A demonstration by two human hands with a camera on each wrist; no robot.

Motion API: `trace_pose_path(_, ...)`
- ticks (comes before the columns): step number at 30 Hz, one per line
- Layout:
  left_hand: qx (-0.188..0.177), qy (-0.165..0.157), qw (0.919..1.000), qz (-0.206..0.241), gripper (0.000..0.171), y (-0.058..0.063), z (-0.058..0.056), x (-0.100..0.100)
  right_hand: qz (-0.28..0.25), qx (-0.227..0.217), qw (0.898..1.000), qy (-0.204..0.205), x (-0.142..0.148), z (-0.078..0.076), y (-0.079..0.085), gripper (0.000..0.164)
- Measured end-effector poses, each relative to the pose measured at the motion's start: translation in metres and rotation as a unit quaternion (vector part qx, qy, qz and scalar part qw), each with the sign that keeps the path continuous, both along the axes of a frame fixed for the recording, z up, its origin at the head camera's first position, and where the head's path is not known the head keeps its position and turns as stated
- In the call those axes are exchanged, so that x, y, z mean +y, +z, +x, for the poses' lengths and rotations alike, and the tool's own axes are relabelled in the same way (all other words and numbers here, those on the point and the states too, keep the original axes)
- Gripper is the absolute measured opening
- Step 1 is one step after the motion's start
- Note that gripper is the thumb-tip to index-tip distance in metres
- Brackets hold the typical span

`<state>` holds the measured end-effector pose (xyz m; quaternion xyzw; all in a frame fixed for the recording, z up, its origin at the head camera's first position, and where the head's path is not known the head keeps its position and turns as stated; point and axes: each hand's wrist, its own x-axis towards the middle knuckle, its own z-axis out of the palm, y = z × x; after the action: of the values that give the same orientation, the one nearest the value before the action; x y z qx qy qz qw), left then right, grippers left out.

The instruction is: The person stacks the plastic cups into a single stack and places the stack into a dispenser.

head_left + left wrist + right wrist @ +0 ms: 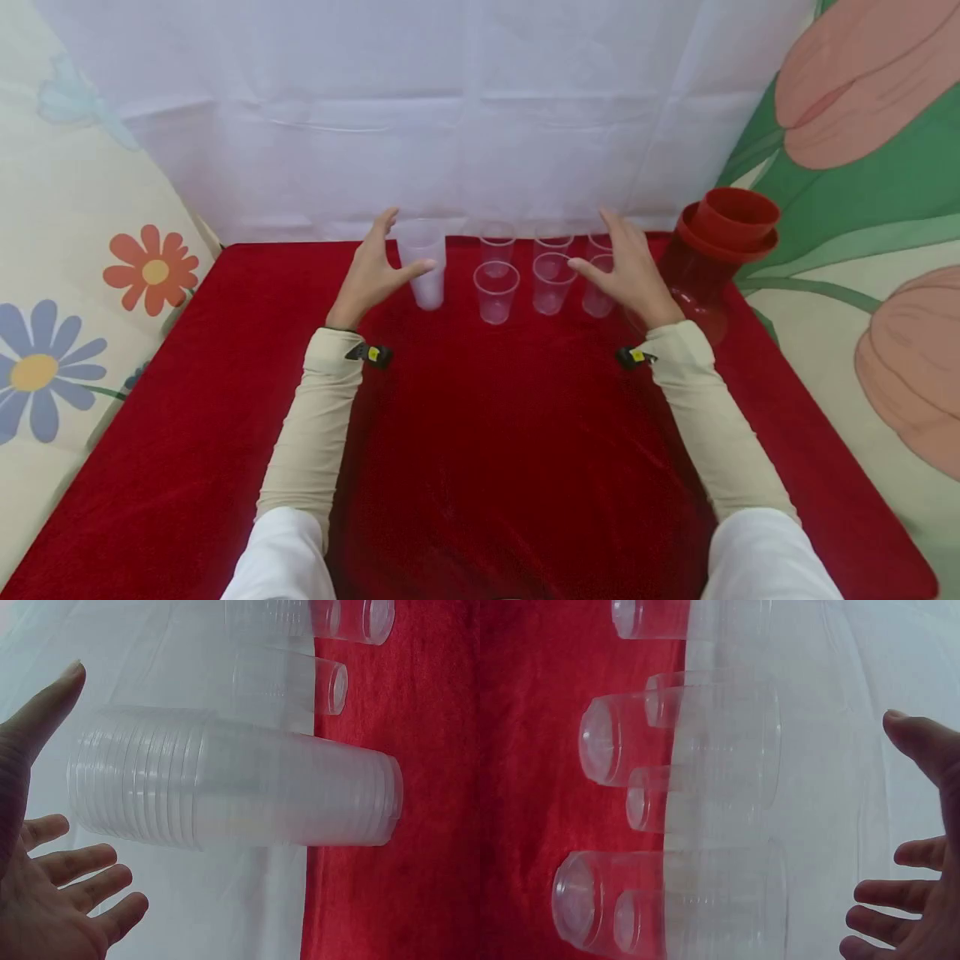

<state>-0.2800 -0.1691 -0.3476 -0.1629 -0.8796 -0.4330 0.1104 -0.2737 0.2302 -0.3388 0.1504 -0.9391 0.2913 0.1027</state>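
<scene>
A tall stack of nested clear plastic cups [427,275] stands toward the left at the back of the table. My left hand [371,271] is beside it, thumb and fingers spread apart and holding nothing. In the left wrist view, the stack [262,784] shows many close-set rims, with the fingers around its rim end but apart from it. Single clear cups stand upright in two rows of three, among them a front cup [496,292] and a middle one [553,285]. My right hand [633,275], spread and holding nothing, overlaps the rightmost cups [597,292] in the head view.
A red cylindrical container [708,258] with a wide red top stands at the right back, behind the right wrist. Red cloth [510,450] covers the table. A white sheet [450,125] hangs behind the cups, and flower-patterned cloths [847,333] flank both sides.
</scene>
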Motion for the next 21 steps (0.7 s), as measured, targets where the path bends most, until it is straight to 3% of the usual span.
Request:
trace_pose_path(15,0.001,0.0,0.9996,0.028,0.104,-0.013,-0.006,0.0,0.004,-0.003,1.0,-0.008,0.017,0.006,-0.012,0.097)
trace_pose_path(21,-0.014,0.004,0.9991,0.04,0.104,-0.019,-0.008,-0.001,-0.007,-0.017,1.0,-0.02,0.019,0.009,-0.016,0.099)
